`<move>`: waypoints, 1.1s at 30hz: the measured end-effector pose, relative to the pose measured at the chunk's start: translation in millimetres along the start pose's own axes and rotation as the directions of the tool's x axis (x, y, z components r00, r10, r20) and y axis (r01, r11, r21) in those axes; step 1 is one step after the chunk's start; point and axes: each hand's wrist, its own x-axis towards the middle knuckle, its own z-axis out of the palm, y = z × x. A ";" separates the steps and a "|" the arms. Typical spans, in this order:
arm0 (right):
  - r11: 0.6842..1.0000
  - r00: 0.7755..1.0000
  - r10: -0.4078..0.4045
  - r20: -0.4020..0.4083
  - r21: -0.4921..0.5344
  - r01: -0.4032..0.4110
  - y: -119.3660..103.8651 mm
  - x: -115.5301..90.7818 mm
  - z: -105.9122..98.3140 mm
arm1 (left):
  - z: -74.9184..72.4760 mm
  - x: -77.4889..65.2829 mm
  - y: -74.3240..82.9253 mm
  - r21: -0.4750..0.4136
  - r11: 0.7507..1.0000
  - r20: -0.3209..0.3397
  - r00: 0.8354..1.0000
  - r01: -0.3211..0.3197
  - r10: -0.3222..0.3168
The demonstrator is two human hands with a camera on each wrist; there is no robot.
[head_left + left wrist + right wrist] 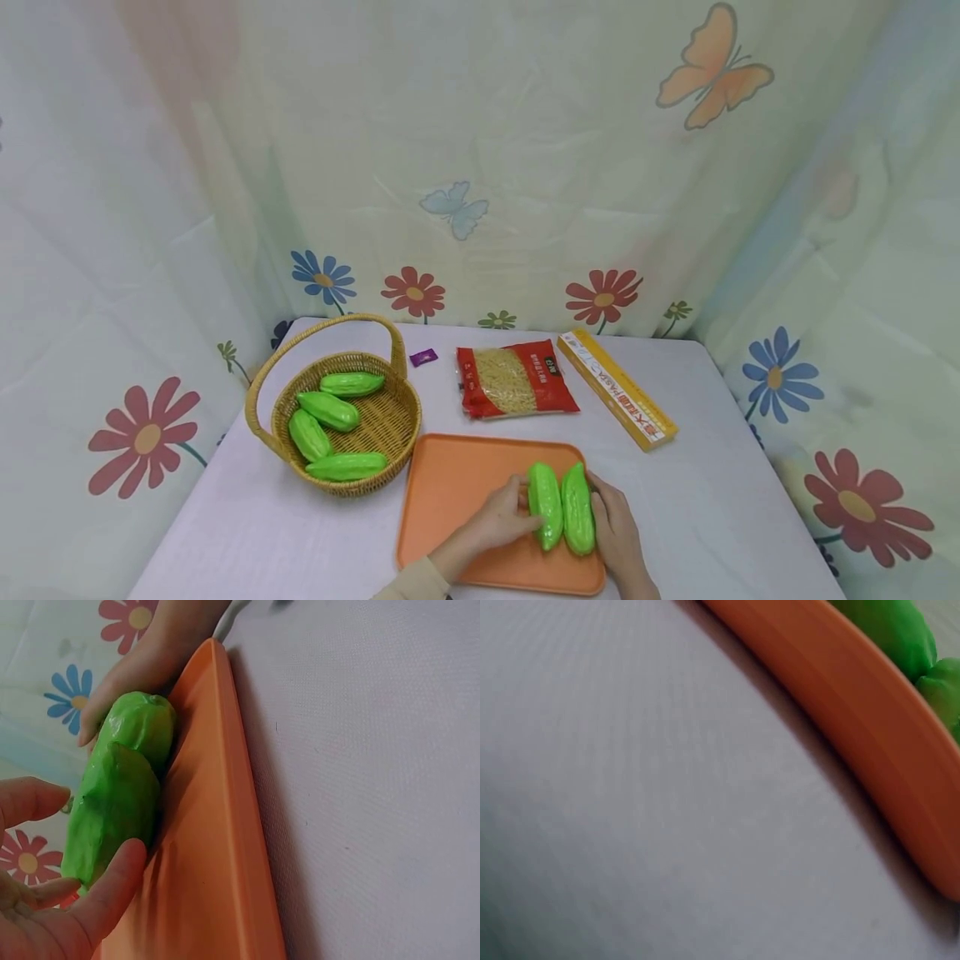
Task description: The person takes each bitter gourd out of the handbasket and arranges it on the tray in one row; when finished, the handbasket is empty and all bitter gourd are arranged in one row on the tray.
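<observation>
Two bright green ridged bitter melons lie side by side on the right part of an orange tray (465,492). At the left melon (545,506) is my left hand (501,514), its thumb tip against the side, its fingers spread. In the left wrist view, the left thumb (120,877) meets this melon (112,802) and the upper fingertip stands close to its edge. My right hand (618,529) lies along the outer side of the right melon (577,508), fingers fairly straight. The right wrist view shows the tray rim (870,742) and melon ends (896,637), not the hand.
Left of the tray stands a wicker basket (397,467) with a tall handle, holding several green melons (330,410). Behind the tray are a small purple packet (423,357), a red bag of pasta (517,379) and a long yellow pasta box (618,389).
</observation>
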 end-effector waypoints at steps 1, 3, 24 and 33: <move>1.000 1.000 0.000 -0.001 0.007 0.000 -0.2 -0.2 -0.3 | 0.0 0.1 0.5 -0.002 1.000 0.001 1.000 0.005 -0.005; 1.000 1.000 0.004 0.003 0.013 -0.004 0.3 -0.5 -0.7 | -0.3 0.1 1.7 -0.011 1.000 0.002 1.000 0.005 -0.005; 0.996 0.995 0.089 0.041 0.012 -0.090 4.2 0.6 0.1 | -19.8 -2.4 -4.2 -0.068 0.997 -0.044 0.999 0.020 -0.023; 0.997 0.996 0.078 0.035 0.006 -0.078 3.0 0.7 -1.7 | -42.6 -6.3 -3.9 -0.010 1.000 -0.102 0.995 0.016 -0.017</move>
